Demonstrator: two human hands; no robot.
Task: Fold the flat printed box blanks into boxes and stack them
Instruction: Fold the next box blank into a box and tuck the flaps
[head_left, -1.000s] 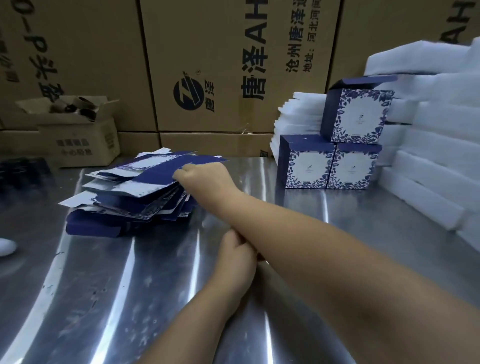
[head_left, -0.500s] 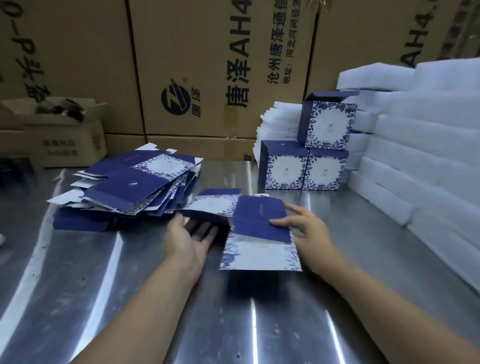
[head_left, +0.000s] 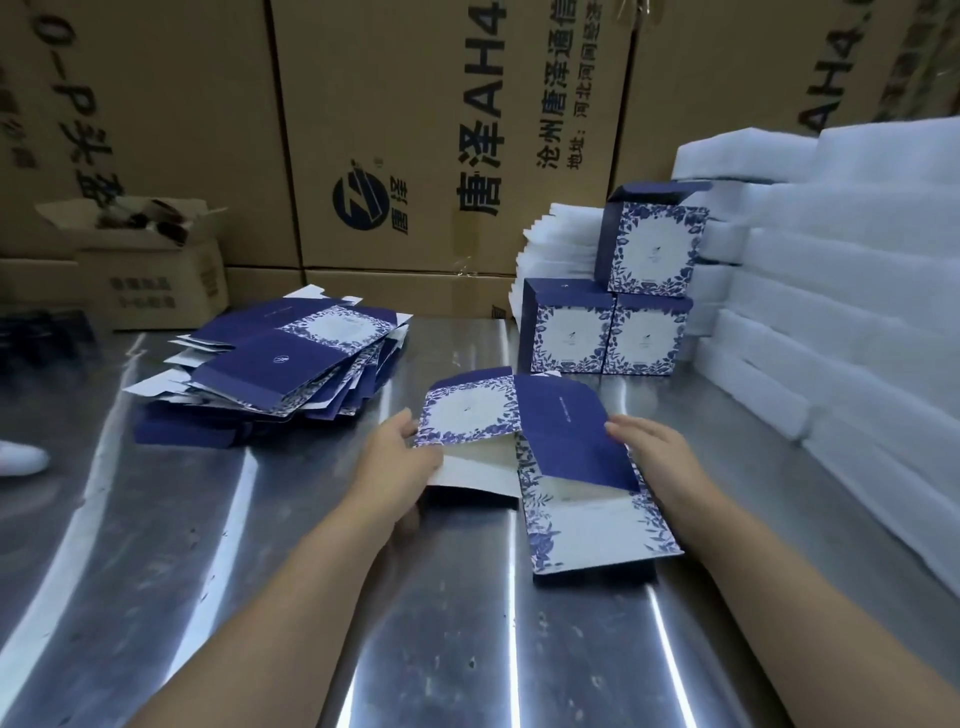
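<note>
Head view: pulled off the pile (head_left: 291, 364) moments ago, one blank (head_left: 566, 431) now bows open, gripped by the left hand (head_left: 400, 460) and right hand (head_left: 655, 457).

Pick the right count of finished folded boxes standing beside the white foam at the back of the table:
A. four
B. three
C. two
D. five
B: two folded boxes stand side by side on the table, and a third box rests on top of them.

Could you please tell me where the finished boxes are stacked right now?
In the head view the three finished boxes stand far right on the metal table, two below and one on top, beside the white foam sheets.
</note>
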